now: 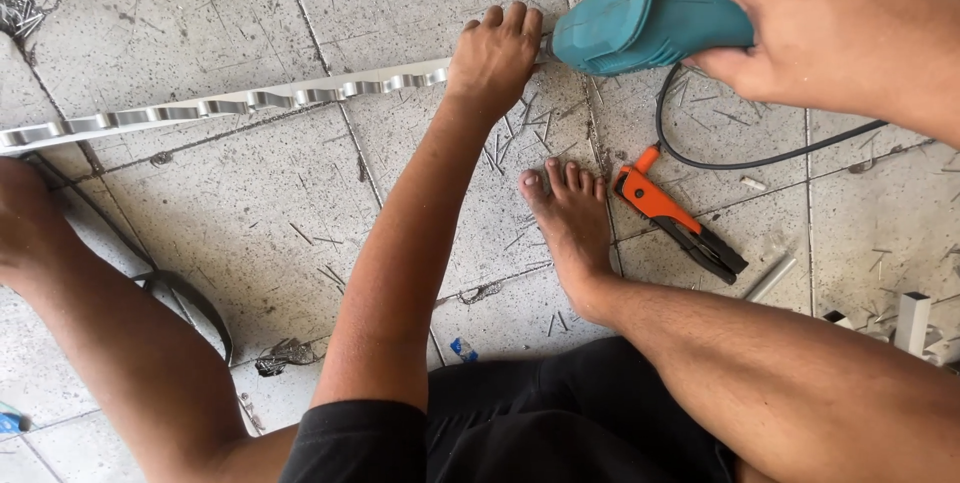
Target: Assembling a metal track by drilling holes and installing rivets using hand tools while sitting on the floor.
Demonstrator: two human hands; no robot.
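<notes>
My left hand presses down on the right end of a long wavy metal strip that lies across the tiled floor. My right hand grips a teal power tool whose nose points at the strip's end, right beside my left fingers. The tool's tip is hidden behind my left hand. A black cord runs from the tool across the floor.
An orange-and-black hand riveter lies next to my bare foot. Small nails and metal scraps are scattered over the tiles. White profile offcuts sit at the right edge. A black strap lies at lower left.
</notes>
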